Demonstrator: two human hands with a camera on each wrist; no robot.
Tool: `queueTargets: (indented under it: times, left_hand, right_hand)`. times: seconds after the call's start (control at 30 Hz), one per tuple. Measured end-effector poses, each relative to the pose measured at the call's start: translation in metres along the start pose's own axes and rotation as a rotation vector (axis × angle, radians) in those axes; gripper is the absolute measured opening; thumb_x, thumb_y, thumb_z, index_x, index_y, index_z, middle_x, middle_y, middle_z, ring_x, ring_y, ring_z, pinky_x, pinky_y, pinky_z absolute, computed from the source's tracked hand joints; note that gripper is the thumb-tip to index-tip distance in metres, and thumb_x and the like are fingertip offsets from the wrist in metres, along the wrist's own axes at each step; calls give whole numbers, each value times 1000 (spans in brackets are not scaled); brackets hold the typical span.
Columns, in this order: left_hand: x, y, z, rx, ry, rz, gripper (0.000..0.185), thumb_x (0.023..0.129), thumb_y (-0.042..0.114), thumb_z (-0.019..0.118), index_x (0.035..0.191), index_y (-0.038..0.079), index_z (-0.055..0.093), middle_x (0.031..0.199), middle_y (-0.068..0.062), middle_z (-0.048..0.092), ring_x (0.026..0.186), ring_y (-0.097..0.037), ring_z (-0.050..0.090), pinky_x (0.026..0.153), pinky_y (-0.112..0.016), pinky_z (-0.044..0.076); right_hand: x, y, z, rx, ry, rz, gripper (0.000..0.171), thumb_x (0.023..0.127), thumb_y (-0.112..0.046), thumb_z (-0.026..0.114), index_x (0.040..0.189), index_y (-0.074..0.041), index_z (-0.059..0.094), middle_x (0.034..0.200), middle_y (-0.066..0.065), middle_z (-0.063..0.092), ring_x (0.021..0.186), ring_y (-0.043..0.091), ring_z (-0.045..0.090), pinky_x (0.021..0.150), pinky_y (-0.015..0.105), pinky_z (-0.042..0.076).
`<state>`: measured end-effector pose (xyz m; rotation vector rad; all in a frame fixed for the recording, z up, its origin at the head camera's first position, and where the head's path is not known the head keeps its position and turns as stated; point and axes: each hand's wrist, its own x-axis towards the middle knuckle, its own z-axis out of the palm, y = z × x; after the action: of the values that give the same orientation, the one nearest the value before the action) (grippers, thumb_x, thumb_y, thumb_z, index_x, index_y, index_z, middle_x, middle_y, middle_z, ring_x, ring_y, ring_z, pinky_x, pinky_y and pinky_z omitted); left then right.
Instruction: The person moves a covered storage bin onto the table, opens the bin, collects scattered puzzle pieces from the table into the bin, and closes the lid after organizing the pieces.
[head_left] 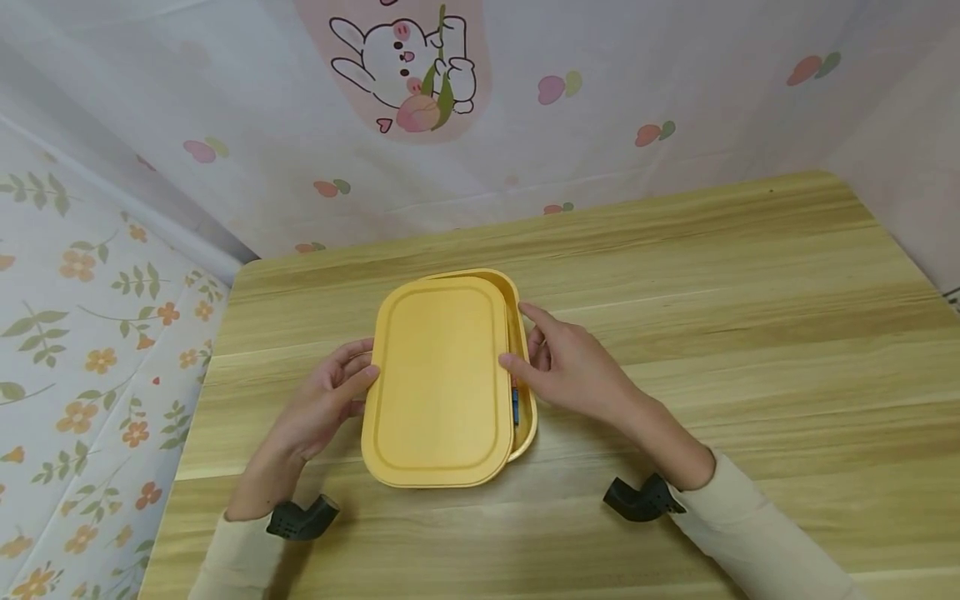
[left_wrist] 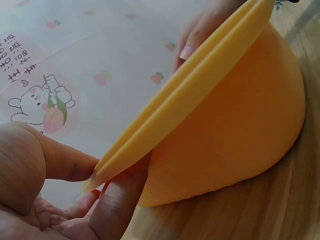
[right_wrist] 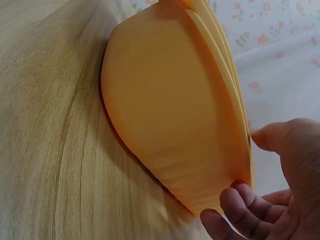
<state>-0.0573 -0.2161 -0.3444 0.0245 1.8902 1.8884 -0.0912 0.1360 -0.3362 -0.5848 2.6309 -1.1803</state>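
Note:
A yellow box [head_left: 527,421] lies on the wooden table [head_left: 750,333], with its flat yellow lid [head_left: 438,383] resting on it and shifted left, so a gap shows along the right rim. A blue item [head_left: 515,406] peeks out of that gap. My left hand [head_left: 356,382] pinches the lid's left edge; the left wrist view shows thumb above and finger below the lid [left_wrist: 200,85], over the box [left_wrist: 235,125]. My right hand [head_left: 525,350] holds the right side, thumb at the lid's edge [right_wrist: 227,75] and fingers curled under the box [right_wrist: 165,110].
Cloth walls with flower and rabbit prints close in the table at the back and left. Bare wood stretches to the right of the box and in front of it. Black camera mounts [head_left: 303,517] sit on both wrists.

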Motion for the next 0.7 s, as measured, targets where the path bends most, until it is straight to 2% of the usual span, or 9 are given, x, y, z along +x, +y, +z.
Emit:
queueTargets:
  times: [0.23, 0.43, 0.7]
  left_hand:
    - [2, 0, 10, 45, 44, -15, 54, 113, 18, 50, 156, -7, 29, 120, 7, 66, 101, -8, 71, 83, -28, 65]
    - [5, -4, 17, 44, 76, -14, 54, 114, 20, 47, 158, -5, 28, 117, 8, 66, 96, -7, 70, 80, -27, 65]
    - [7, -9, 25, 49, 110, 6, 52, 115, 25, 46, 158, -1, 32, 118, 9, 68, 96, -9, 72, 80, -31, 66]
  right_hand:
    - [-1, -1, 0, -31, -22, 22, 93, 92, -49, 80, 162, -4, 39, 85, -2, 63, 69, 10, 57, 65, 25, 50]
    - [-3, -3, -1, -51, -58, 31, 107, 88, -57, 81, 167, -8, 29, 87, -1, 62, 71, 11, 56, 63, 26, 48]
    - [-2, -1, -1, -27, -40, 1, 87, 99, -44, 72, 165, -3, 33, 85, -2, 61, 70, 11, 56, 62, 25, 48]
